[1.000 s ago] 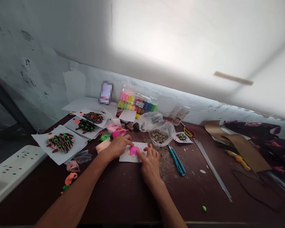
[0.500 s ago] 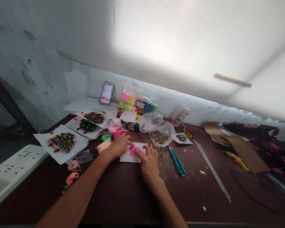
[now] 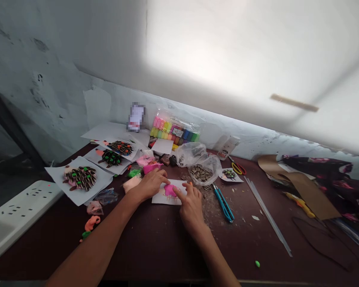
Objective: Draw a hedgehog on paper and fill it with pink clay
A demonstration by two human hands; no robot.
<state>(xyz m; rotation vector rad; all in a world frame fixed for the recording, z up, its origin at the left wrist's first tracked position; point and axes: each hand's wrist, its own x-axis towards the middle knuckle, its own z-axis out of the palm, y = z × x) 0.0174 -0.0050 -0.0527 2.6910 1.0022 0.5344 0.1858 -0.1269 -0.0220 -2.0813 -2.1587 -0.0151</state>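
Observation:
A small white sheet of paper [image 3: 158, 199] lies flat on the table, with a drawn outline and a flattened patch of pink modelling clay [image 3: 169, 190] on it. My left hand [image 3: 151, 184] rests at the paper's upper left, its fingers stretched toward the clay and holding nothing visible. From the right, my right hand [image 3: 193, 204] reaches in with its index finger extended at the clay's right edge. Its other fingers are apart and partly bent over the paper. Beside them shows a small orange bit, too small to name.
On the left are hedgehog pictures [image 3: 80, 178] covered in seed shells, and a power strip [image 3: 20, 215]. Behind sit clay packs [image 3: 175, 131] and a bag of sunflower seeds [image 3: 202, 173]. To the right lie a teal cutter [image 3: 224, 205], scissors [image 3: 238, 167] and glue sticks [image 3: 269, 217].
My right index finger has drawn back slightly to the right, so more of the pink clay shows. My left hand has hardly moved. The whole view has shifted a little.

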